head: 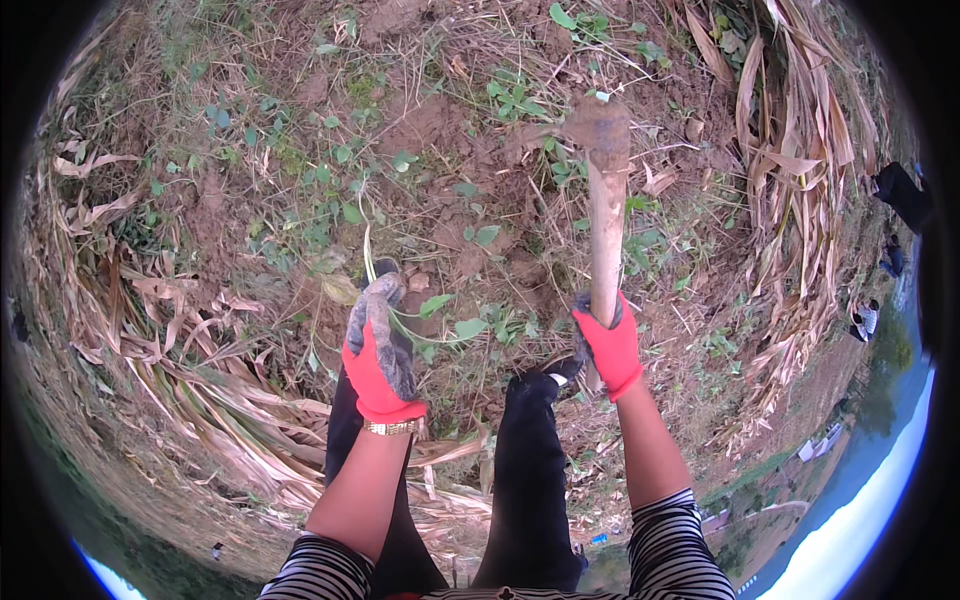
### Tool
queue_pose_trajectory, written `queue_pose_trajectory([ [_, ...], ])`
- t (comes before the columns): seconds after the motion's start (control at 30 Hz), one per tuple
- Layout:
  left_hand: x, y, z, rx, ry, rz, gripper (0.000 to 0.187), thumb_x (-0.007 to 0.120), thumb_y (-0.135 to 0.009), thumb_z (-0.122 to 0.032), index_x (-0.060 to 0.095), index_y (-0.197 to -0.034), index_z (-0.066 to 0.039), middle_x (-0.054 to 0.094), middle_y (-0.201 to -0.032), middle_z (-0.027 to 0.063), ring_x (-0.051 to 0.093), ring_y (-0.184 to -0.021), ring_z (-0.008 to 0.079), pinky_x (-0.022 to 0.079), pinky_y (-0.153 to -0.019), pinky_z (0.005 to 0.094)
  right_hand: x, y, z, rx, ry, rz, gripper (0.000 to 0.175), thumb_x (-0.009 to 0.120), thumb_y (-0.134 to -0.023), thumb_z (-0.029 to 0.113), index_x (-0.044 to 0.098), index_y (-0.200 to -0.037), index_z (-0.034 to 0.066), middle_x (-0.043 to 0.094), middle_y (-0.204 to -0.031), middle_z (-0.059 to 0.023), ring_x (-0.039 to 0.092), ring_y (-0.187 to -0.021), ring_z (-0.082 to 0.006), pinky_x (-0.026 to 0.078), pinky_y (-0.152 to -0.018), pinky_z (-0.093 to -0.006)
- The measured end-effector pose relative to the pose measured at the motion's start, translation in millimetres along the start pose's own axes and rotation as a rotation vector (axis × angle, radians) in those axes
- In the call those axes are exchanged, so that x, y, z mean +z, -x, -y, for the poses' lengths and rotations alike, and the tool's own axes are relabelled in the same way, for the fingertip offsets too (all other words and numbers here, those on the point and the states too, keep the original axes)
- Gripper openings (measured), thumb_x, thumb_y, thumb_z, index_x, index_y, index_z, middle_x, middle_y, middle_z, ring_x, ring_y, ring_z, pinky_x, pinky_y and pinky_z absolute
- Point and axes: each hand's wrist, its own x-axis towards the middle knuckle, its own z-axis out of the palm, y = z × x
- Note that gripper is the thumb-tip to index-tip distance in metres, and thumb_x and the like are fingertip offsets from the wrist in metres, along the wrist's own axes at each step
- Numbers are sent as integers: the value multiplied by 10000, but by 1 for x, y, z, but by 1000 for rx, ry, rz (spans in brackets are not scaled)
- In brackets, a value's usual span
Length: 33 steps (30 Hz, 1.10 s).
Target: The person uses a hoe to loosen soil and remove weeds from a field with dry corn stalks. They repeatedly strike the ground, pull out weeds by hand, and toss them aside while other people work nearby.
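My right hand (615, 349), in a red glove with a dark palm, grips the wooden handle of a hand hoe (606, 232). The hoe's soil-caked head (598, 133) is at the far end, above the weedy ground, and its blade is blurred. My left hand (381, 360), gloved the same way, is closed around a pale, thin weed vine (367, 244). Part of the vine reaches up past the fingers. A leafy green part (466, 328) trails to the right. How the fingers meet on the stem is partly hidden.
Reddish soil (431, 127) with low green weeds (514, 97) lies before me. Dry maize stalks (799, 157) are heaped at the right, and more dry stalks (247, 420) at the left by my legs. Several people, one a person in a pale top (868, 321), are far off right.
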Motion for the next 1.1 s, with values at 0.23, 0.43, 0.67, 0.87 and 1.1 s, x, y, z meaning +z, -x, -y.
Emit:
queue_pose_trajectory([
  [0.23, 1, -4, -5, -89, 136, -87, 300, 549, -966, -223, 596, -1160, 0, 630, -1114, 98, 608, -994, 170, 484, -884, 305, 14, -47, -47, 327, 226, 133, 432, 752, -745, 174, 552, -1096, 20, 621, -788, -47, 562, -602, -110, 456, -534, -261],
  [0.43, 0, -11, -13, 6, 143, -53, 300, 560, -962, -217, 586, -1169, -2, 627, -1129, 103, 603, -1012, 179, 488, -875, 305, 18, -15, -40, 232, 442, 24, 607, 766, -731, 250, 514, -1210, -25, 648, -784, -79, 607, -626, -130, 492, -570, -292],
  [0.67, -3, -12, -23, 20, 171, -117, 305, 536, -973, -194, 569, -1194, 14, 609, -1164, 113, 584, -1078, 205, 458, -952, 334, 161, -112, 60, -472, 592, -19, 371, 636, -869, 303, 502, -1147, 97, 663, -909, -164, 645, -826, -365, 496, -717, -424],
  [0.87, -7, -18, -26, 61, 240, -96, 284, 508, -983, -192, 574, -1176, 7, 624, -1106, 123, 608, -1030, 206, 482, -925, 335, 102, -85, -3, -145, 1491, 323, 411, 656, -820, 311, 474, -1150, 145, 637, -931, -148, 655, -811, -340, 516, -691, -444],
  [1.1, -19, -25, -26, -52, 391, -179, 291, 543, -965, -166, 564, -1192, 15, 603, -1187, 131, 605, -1060, 224, 488, -950, 331, 83, -13, 10, 28, 1126, 287, 450, 677, -811, 312, 514, -1173, 102, 668, -912, -178, 666, -853, -341, 516, -714, -436],
])
